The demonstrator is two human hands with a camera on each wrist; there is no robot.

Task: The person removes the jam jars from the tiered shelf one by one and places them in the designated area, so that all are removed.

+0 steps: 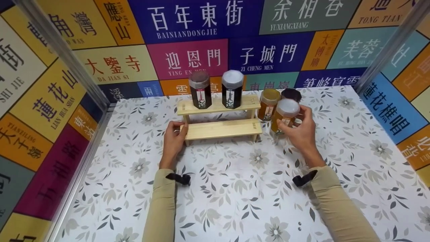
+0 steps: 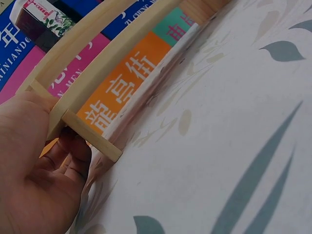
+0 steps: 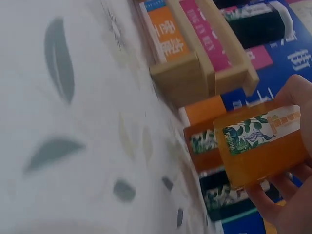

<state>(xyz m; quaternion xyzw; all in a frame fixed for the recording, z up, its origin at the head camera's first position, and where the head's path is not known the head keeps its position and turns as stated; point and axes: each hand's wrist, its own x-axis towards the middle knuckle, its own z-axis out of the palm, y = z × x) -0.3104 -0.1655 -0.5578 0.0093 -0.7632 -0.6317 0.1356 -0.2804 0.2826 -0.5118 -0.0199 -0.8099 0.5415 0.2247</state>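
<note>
My left hand [image 1: 174, 141] grips the left end of the lower step of a two-step wooden rack [image 1: 221, 129], thumb on top and fingers beneath it. In my right hand [image 1: 304, 131] is an amber faceted jar [image 3: 261, 163] with a white lid, held between thumb and fingers to the right of the rack. In the right wrist view its base appears lifted off the cloth. A dark jar with a brown lid [image 1: 200, 92] and a dark jar with a white lid [image 1: 232, 92] stand on the upper step.
Behind the held jar, beside the rack's right end, stand an amber jar with a yellow lid [image 1: 268, 106] and a dark-lidded jar [image 1: 291, 95], partly hidden. A leaf-patterned cloth [image 1: 231, 198] covers the table. Panels with colourful signs [image 1: 188, 58] enclose the back and sides.
</note>
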